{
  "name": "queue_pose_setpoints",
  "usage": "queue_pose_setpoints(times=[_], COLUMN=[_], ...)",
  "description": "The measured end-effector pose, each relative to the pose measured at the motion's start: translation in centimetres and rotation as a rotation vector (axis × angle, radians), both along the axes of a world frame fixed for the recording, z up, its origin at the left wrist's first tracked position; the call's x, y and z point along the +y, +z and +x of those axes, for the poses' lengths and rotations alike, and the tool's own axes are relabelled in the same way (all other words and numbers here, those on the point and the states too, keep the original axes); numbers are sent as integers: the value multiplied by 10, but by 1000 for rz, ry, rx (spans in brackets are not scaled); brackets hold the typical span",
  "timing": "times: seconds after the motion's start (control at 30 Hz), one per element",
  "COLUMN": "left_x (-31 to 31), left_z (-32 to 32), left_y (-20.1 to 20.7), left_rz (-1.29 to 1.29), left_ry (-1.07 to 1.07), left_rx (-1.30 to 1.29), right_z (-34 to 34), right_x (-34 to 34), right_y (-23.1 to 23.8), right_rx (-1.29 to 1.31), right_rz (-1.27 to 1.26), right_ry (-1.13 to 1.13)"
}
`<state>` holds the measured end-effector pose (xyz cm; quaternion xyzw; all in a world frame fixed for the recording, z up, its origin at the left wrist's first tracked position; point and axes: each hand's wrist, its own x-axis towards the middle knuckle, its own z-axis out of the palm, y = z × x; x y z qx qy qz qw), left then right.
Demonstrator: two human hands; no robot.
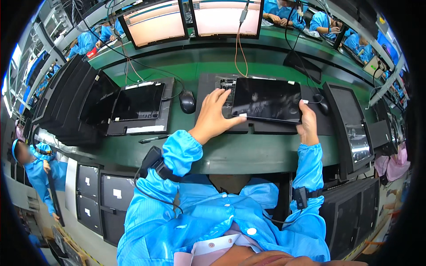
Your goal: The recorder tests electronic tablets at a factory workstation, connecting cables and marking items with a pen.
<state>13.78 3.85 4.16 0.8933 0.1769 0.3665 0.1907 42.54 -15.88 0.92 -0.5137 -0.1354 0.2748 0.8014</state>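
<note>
A glossy black tablet-like display panel (267, 101) lies tilted over a black foam fixture (316, 126) on the bench in front of me. My right hand (308, 122) grips the panel's right edge, thumb on top and fingers beneath. At the panel's left end, my left hand (213, 114) has its fingers spread, and the thumb reaches the near left corner. White covers show on both thumb tips. Beside the left fingertips, part of a circuit-like strip (227, 85) shows in the fixture.
To the left, another dark panel (138, 102) rests on a foam base, beside stacked black trays (62, 95). A mouse (187, 102) and a pen (153, 138) lie between. Two monitors (155, 23) stand behind. At right, a black tray (350, 126) leans near a second mouse (324, 105). Cables hang overhead.
</note>
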Motion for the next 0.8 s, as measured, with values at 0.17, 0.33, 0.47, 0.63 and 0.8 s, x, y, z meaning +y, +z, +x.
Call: queue_pose_setpoints(times=[0.17,0.33,0.47,0.63,0.8], left_x=[10,24,20,24,24], left_z=[9,13,17,18,12], left_y=[-14,-36,-38,-33,-37], left_rz=[-66,-22,-34,-30,45], left_ry=[-8,6,9,29,58], left_rx=[325,326,263,252,169], right_z=[-10,-12,-29,-45,-48], right_x=[21,17,-19,-22,-12], right_y=[-9,33,24,16,13], right_rx=[24,-672,-1420,-1441,-1520], right_rz=[-76,-899,-656,-716,-732], right_ry=[4,118,90,1,2])
